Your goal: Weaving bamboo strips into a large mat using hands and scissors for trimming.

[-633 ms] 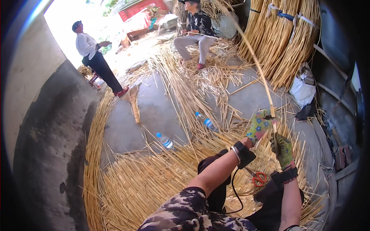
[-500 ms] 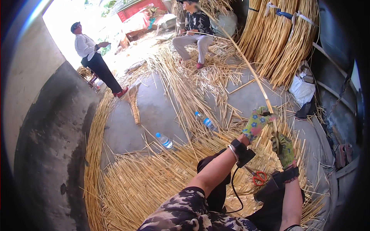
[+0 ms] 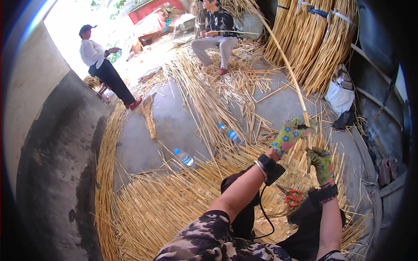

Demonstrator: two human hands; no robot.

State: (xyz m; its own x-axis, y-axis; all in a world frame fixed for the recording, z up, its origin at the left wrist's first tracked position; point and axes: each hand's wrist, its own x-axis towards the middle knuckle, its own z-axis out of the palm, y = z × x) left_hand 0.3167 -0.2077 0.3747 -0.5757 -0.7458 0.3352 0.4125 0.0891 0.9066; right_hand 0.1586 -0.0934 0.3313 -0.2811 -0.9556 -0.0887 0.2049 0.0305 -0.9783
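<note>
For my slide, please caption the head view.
The left hand, in a green floral glove, holds one long golden stalk above a woven straw-coloured mat.

Scissors [image 3: 289, 195] on woven mat [image 3: 167, 209]; bottles [image 3: 184, 157] farther left; reed bundles [image 3: 311, 43] behind, right.

1. Long reed [image 3: 286, 61]: dry plant stalk, pretty smooth, bit of a sheen.
2. Gloves [image 3: 286, 137]: matt, look like cloth.
3. Woven mat [image 3: 170, 213]: flat reed strips, kinda rough.
4. Bottles [image 3: 185, 158]: clear shiny plastic.
5. Scissors [image 3: 287, 194]: smooth plastic-looking handles.
6. Wall [image 3: 56, 152]: matt, blotchy, plaster-ish.
7. Floor [image 3: 170, 114]: dull, concrete-looking.
</note>
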